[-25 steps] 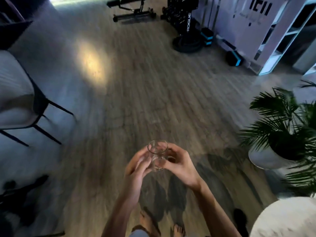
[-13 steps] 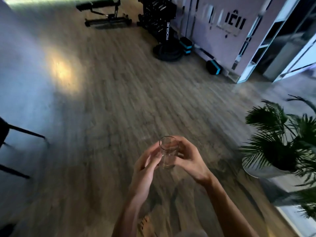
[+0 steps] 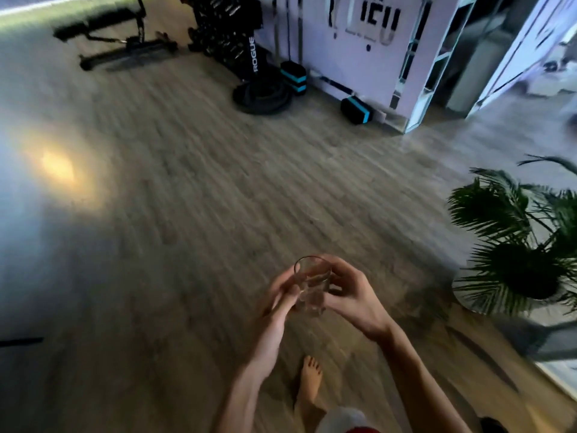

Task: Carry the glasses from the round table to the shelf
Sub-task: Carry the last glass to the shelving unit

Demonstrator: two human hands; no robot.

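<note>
Left hand (image 3: 273, 296) and right hand (image 3: 354, 296) curl fingers (image 3: 339, 269) round the glass (image 3: 312, 284), up in the air near the plant (image 3: 515, 245). A foot (image 3: 310, 381) bumping the plant could make it slip and break

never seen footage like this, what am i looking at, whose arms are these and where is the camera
There is no machine here: a person is doing the job with bare hands. The view comes from a wide-angle camera worn on their head, looking forward and down, so the arms reach in from the bottom edge. The left hand and right hand together hold one clear glass, upright, above the wooden floor. A bare foot shows below. A potted plant stands at the right. Gym equipment and a white shelf unit stand at the far wall. The blur suggests the person is walking.
</note>
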